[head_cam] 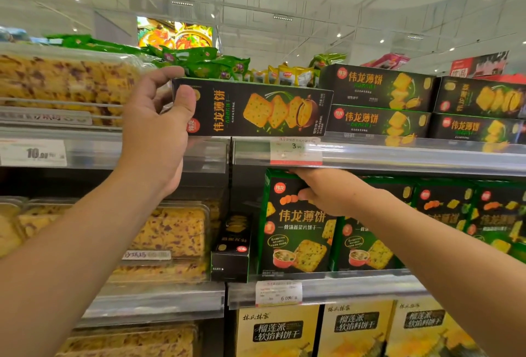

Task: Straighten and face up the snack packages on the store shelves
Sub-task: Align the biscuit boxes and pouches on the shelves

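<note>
My left hand (155,126) grips the left end of a long black cracker box (256,108), thumb on its front, holding it flat-faced at the front of the top shelf. Stacked boxes of the same kind (378,106) sit to its right. One shelf below, my right hand (330,188) holds the top edge of an upright black-and-green cracker box (296,231), fingers curled over its top and hidden behind it. A small black box (232,251) stands end-on to the left of that box.
Clear trays of yellow cake (65,83) fill the left bays. Green and yellow snack bags (216,67) lie behind the top shelf. More green boxes (455,211) stand to the right. Yellow durian-pie boxes (277,331) line the bottom shelf. Price tags (296,150) hang on the rails.
</note>
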### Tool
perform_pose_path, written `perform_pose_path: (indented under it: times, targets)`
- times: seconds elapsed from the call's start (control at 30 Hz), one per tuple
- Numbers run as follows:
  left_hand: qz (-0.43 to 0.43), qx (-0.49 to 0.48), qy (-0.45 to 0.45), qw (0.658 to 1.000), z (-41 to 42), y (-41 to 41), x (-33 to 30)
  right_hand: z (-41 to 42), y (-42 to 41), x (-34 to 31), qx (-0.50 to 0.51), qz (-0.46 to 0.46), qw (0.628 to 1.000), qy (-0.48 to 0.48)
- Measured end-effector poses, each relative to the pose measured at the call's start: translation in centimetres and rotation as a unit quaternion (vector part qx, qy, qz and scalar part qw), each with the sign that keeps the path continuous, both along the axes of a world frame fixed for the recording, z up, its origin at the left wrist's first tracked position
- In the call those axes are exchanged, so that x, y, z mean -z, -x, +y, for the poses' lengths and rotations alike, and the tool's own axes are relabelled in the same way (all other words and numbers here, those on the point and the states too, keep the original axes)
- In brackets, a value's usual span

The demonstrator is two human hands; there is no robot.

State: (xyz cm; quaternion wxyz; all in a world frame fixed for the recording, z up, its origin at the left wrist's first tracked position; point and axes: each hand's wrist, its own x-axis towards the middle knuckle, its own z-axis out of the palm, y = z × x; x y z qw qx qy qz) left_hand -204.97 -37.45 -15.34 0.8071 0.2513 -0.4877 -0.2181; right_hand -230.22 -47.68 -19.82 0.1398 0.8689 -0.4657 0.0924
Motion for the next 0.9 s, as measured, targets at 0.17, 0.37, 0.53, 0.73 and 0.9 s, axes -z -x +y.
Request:
perform_pose_path:
  times: [0.17,0.37,0.53,0.73,0.9]
  targets:
    - [0.004,0.004,-0.003,1.0,0.0,0.1,0.1,0.2,0.3,0.1,0.016,0.009,1.0,0.0]
    - [0.001,0.009,-0.004,1.0,-0.1,-0.2,0.0,1.3,0.3,0.1,0.036,0.024,0.999,0.017]
    - [0.001,0.015,-0.002,1.0,-0.2,-0.5,-0.1,6.9,0.4,-2.2,0.054,0.039,0.996,-0.063]
    - [0.011,0.022,0.002,1.0,-0.1,-0.1,-0.1,12.9,-1.2,-9.9,-0.156,-0.199,0.952,0.172]
    - [0.0,0.034,0.007,0.999,0.1,0.3,-0.2,10.1,-5.3,-13.8,-0.078,-0.044,0.989,0.119]
